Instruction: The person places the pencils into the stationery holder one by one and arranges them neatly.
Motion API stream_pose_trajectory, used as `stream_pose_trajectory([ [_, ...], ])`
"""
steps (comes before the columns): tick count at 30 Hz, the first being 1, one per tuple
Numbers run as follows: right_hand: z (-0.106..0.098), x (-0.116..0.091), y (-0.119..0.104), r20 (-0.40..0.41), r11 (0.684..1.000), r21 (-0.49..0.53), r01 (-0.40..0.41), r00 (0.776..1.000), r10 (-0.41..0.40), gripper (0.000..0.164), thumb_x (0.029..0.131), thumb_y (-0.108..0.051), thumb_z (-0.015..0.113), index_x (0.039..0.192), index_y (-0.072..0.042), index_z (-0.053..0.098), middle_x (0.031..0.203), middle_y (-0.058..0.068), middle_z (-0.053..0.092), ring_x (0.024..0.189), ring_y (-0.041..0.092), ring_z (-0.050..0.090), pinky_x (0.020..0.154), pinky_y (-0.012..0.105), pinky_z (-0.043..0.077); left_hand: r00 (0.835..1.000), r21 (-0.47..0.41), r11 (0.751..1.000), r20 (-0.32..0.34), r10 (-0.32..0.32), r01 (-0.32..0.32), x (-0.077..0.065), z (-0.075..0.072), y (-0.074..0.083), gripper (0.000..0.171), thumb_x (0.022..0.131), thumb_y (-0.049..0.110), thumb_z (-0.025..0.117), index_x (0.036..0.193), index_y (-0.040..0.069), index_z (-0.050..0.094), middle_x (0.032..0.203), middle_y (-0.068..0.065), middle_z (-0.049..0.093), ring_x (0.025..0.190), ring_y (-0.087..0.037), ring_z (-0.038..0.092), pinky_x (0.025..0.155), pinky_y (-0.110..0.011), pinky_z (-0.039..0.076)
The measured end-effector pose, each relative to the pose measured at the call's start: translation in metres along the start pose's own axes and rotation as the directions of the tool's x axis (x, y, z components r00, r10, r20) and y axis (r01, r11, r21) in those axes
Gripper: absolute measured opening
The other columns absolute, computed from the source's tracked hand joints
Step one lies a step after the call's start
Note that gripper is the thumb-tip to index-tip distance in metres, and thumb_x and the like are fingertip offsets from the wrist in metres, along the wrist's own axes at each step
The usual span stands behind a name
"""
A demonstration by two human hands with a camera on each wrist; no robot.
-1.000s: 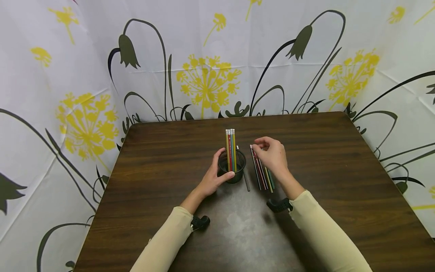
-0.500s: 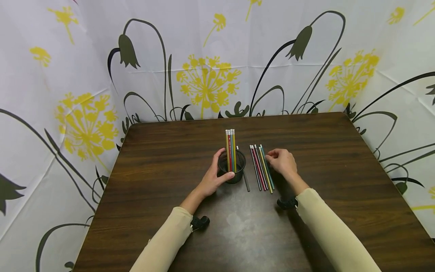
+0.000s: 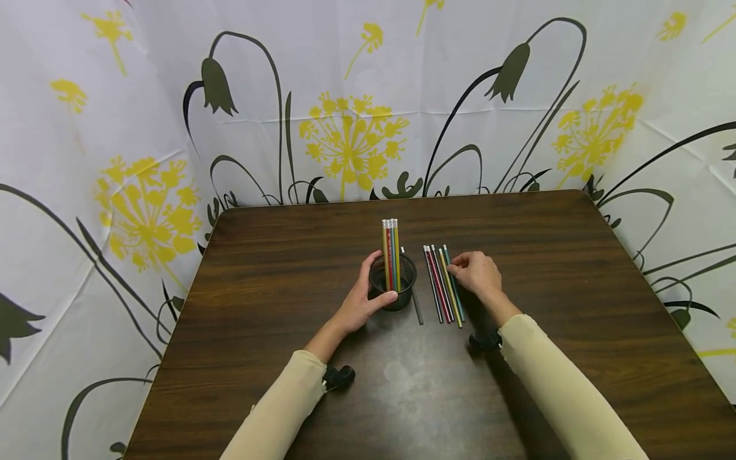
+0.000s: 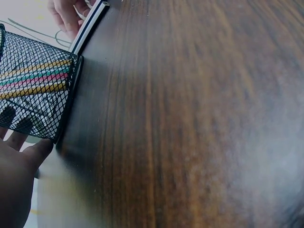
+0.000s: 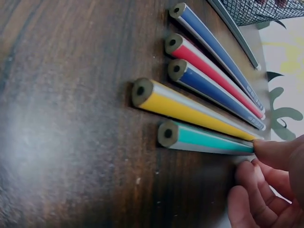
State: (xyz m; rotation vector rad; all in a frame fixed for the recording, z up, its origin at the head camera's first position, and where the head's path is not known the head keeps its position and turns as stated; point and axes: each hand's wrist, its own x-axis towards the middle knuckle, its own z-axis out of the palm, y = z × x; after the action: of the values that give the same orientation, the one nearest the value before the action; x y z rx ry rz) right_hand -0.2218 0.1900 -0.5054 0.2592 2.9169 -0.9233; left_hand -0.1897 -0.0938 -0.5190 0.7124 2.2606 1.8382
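In the head view, the green pencil (image 3: 457, 295) is lying flat on the table (image 3: 287, 268), at the right end of a row of loose pencils. The right hand (image 3: 477, 275) is pinching it between thumb and fingertips, nearer its far end than its near one. Its long axis is running away from the person, with the far, pale-tipped end leaning to the left. The yellow pencil (image 3: 451, 291) is lying just beside it on nearly the same slant. The left hand (image 3: 358, 303) is gripping the mesh cup (image 3: 404, 303), its thumb at the near side of the rim, and several pencils are standing in the cup with their pale ends up. A gray pencil (image 3: 417, 306) is lying between the cup and the row.

In the left wrist view, the left hand's fingers are curling around the cup, and the standing pencils are showing through the open wire. The cup is probably weighing little, so a hand around its wall should be enough to steady it.

In the right wrist view, the green pencil is pointing its flat, unsharpened end toward the person, while the fingers are hiding its far end. Being slim and faceted, it is likely handling as something light, stiff and sturdy. Its painted sides may be offering a slightly slippery surface, so a pinch across opposite facets, close to the pale end, is looking sound. The blue pencils and the red one are lying farther along the row, well apart from the fingers.
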Motion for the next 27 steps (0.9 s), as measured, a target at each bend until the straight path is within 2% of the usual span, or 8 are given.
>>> stream_pose_trajectory([
  [5, -0.001, 0.002, -0.003, 0.001, 0.997, -0.07, 0.031, 1.0, -0.031, 0.024, 0.09, -0.033, 0.068, 0.1, -0.013, 0.075, 0.094, 0.004, 0.072, 0.084, 0.025, 0.064, 0.072, 0.046, 0.05, 1.0, -0.013, 1.0, 0.006, 0.004, -0.004, 0.001, 0.0, 0.001, 0.084, 0.092, 0.015, 0.068, 0.155, 0.018, 0.013, 0.152, -0.009, 0.032, 0.138, -0.025, 0.032, 0.111, -0.056, 0.024],
  [9, -0.002, 0.001, -0.006, -0.006, 0.991, -0.122, 0.05, 0.999, -0.051, 0.023, 0.09, -0.031, 0.067, 0.099, -0.012, 0.075, 0.094, 0.005, 0.072, 0.082, 0.026, 0.065, 0.07, 0.046, 0.051, 1.0, -0.03, 0.999, 0.017, 0.012, -0.011, 0.001, 0.0, 0.006, 0.084, 0.092, 0.008, 0.066, 0.155, 0.014, 0.012, 0.152, -0.015, 0.03, 0.139, -0.031, 0.031, 0.111, -0.058, 0.023],
  [12, -0.003, -0.002, -0.011, -0.025, 0.983, -0.171, 0.064, 0.997, -0.069, 0.021, 0.089, -0.03, 0.068, 0.096, -0.011, 0.076, 0.09, 0.007, 0.072, 0.076, 0.027, 0.065, 0.068, 0.047, 0.051, 0.999, -0.05, 0.999, 0.033, 0.01, -0.009, 0.0, -0.001, 0.017, 0.083, 0.092, 0.004, 0.065, 0.155, 0.01, 0.011, 0.152, -0.02, 0.029, 0.139, -0.036, 0.03, 0.11, -0.061, 0.022],
  [16, -0.004, -0.004, -0.015, -0.041, 0.966, -0.247, 0.076, 0.995, -0.088, 0.02, 0.087, -0.03, 0.069, 0.083, -0.012, 0.075, 0.077, 0.008, 0.069, 0.064, 0.026, 0.061, 0.06, 0.046, 0.05, 0.999, -0.044, 0.999, 0.048, -0.005, 0.008, -0.004, -0.003, 0.036, 0.081, 0.092, 0.001, 0.063, 0.154, 0.006, 0.011, 0.151, -0.024, 0.028, 0.139, -0.038, 0.029, 0.11, -0.061, 0.022],
  [19, -0.003, -0.004, -0.016, -0.038, 0.96, -0.27, 0.074, 0.995, -0.088, 0.02, 0.087, -0.028, 0.067, 0.075, -0.013, 0.071, 0.068, 0.006, 0.064, 0.059, 0.025, 0.057, 0.053, 0.043, 0.047, 0.999, -0.029, 0.999, 0.05, -0.015, 0.016, -0.005, -0.004, 0.042, 0.08, 0.092, 0.001, 0.062, 0.154, 0.007, 0.011, 0.151, -0.025, 0.028, 0.139, -0.039, 0.029, 0.11, -0.061, 0.022],
  [21, -0.003, -0.003, -0.016, -0.038, 0.961, -0.267, 0.07, 0.996, -0.083, 0.018, 0.086, -0.026, 0.066, 0.075, -0.013, 0.071, 0.069, 0.006, 0.065, 0.059, 0.025, 0.057, 0.053, 0.043, 0.046, 0.999, -0.029, 0.999, 0.047, -0.02, 0.022, -0.005, -0.004, 0.041, 0.08, 0.092, 0.001, 0.062, 0.154, 0.008, 0.012, 0.151, -0.025, 0.028, 0.139, -0.039, 0.029, 0.11, -0.061, 0.023],
  [27, -0.011, -0.004, -0.015, -0.016, 0.978, -0.204, 0.053, 0.998, -0.057, 0.019, 0.086, -0.025, 0.064, 0.095, -0.012, 0.076, 0.09, 0.009, 0.071, 0.073, 0.027, 0.063, 0.064, 0.047, 0.051, 0.999, -0.003, 0.999, 0.004, -0.037, 0.037, 0.0, 0.0, 0.007, 0.084, 0.092, 0.012, 0.067, 0.155, 0.017, 0.013, 0.15, -0.007, 0.032, 0.138, -0.022, 0.033, 0.11, -0.056, 0.027],
])
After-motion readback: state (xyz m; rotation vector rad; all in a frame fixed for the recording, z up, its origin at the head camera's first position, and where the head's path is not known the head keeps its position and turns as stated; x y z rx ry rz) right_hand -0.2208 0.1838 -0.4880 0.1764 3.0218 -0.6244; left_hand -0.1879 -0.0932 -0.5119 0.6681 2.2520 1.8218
